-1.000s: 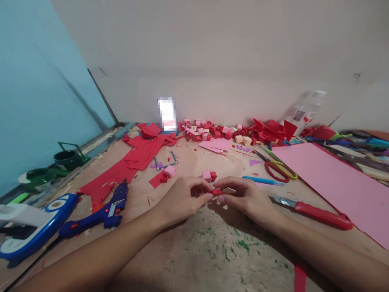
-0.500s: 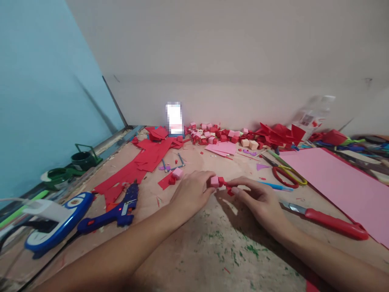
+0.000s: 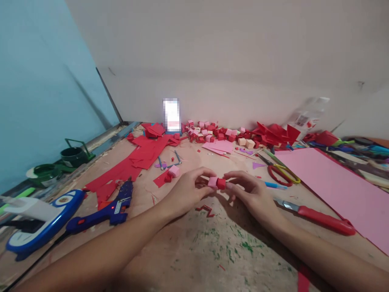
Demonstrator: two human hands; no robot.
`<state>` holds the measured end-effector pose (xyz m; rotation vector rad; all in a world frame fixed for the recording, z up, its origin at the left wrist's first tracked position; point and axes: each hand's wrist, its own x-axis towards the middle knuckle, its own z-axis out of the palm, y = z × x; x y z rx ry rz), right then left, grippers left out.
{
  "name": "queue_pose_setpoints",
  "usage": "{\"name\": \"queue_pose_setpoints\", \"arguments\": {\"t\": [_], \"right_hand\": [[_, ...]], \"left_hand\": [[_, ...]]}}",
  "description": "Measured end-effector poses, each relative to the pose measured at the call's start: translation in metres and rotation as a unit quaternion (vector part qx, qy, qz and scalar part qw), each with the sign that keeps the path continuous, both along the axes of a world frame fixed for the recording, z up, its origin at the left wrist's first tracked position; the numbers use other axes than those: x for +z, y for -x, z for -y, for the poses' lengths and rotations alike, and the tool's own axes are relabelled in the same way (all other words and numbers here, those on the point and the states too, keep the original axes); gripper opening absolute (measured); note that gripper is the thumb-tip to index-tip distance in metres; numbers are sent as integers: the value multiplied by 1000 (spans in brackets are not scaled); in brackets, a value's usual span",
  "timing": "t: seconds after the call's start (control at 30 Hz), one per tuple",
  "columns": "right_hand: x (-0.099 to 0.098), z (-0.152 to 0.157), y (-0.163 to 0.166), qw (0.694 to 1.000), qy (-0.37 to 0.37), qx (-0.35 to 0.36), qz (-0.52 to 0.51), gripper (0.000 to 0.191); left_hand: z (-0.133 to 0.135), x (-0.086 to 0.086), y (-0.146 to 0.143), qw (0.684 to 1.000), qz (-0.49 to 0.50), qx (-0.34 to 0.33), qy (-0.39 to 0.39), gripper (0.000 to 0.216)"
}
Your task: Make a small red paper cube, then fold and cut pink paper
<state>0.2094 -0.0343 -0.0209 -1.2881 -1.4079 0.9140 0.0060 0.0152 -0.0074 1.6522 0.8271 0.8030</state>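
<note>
My left hand (image 3: 186, 190) pinches a small pink foam cube (image 3: 212, 182) between thumb and fingers. My right hand (image 3: 251, 192) pinches a small red foam cube (image 3: 221, 183) pressed against the pink one. Both cubes are held a little above the brown table (image 3: 212, 251), in the middle of the view. A folded red paper strip (image 3: 205, 209) lies on the table just below the hands. Another pink cube with red bits (image 3: 172, 172) sits to the left of my left hand.
A blue glue gun (image 3: 103, 211) lies at the left, beside a blue and white device (image 3: 39, 221). A red-handled knife (image 3: 319, 217), scissors (image 3: 281, 172), a blue pen (image 3: 275, 185) and a pink sheet (image 3: 337, 186) lie at the right. Red paper scraps (image 3: 133, 162) and several cubes (image 3: 212, 133) line the back wall.
The hands dropped the folded red strip onto the table, reached forward for the pink and red cubes, and now hold them together, lifted and drawn back slightly.
</note>
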Motion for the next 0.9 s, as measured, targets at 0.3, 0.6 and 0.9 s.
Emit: {"name": "queue_pose_setpoints", "arguments": {"t": [0.3,0.6,0.9], "right_hand": [[2,-1,0,998,4,50,-40,22],[4,1,1,996,39,73,-17,21],[3,2,3,996,48,76,2,25]], "left_hand": [[4,-1,1,994,32,-33,97,37],[9,-1,-3,997,59,-31,38,35],[11,2,-3,1000,1,4,15,43]]}}
